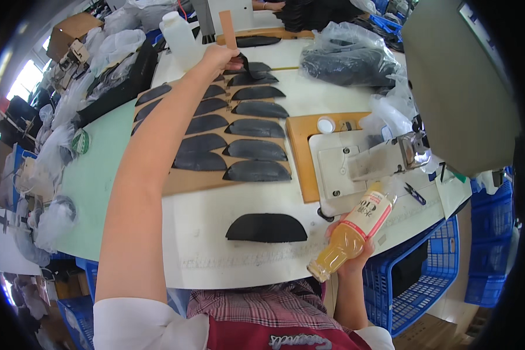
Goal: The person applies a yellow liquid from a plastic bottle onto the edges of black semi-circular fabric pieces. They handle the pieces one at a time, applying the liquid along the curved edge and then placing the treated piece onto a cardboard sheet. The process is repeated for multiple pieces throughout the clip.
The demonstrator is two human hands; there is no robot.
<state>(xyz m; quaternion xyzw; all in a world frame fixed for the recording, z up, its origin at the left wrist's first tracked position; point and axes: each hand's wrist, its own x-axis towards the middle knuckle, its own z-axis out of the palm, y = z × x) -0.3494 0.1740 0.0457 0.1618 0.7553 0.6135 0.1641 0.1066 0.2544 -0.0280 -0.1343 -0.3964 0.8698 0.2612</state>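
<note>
My left hand (pixel 220 58) reaches to the far end of the table, fingers pinched on a dark, curved piece (pixel 249 67), probably of the same kind as those below it. A pale orange strip (pixel 227 30) stands up just behind the fingers. Under that arm, half-moon black pieces (pixel 256 150) lie in columns on a brown cardboard sheet (pixel 198 182). Close to the front edge, one more black half-moon piece (pixel 266 227) lies alone on the white table. My right hand (pixel 361 256) is wrapped round a bottle (pixel 356 224) of yellowish liquid, tilted with its neck toward the lower left.
To the right of the cardboard sits a sewing machine (pixel 338 169) on a wooden-edged bed. Small snips (pixel 414 194) lie beside it. A white bottle (pixel 179 38) stands at the far left. Plastic-wrapped black goods (pixel 350 61) lie at the back; a blue crate (pixel 414 286) is below right.
</note>
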